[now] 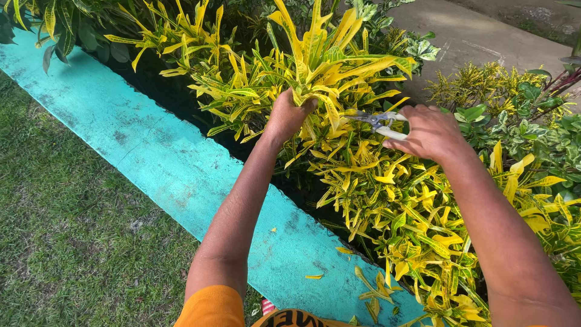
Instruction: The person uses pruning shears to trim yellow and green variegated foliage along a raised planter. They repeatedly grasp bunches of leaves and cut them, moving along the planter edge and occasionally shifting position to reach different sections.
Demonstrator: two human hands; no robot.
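Your left hand point(285, 115) grips a bunched yellow-green croton shoot point(321, 57). Your right hand point(431, 132) is clamped on silver, white-handled pruning shears point(378, 120), blades at the stem. Judged step: trimming; closing the blades cleanly comes next.

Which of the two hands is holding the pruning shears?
The right hand grips the pruning shears, blades pointing at the yellow-green shrub. The left hand holds no tool; it clutches a bunch of the shrub's leaves.
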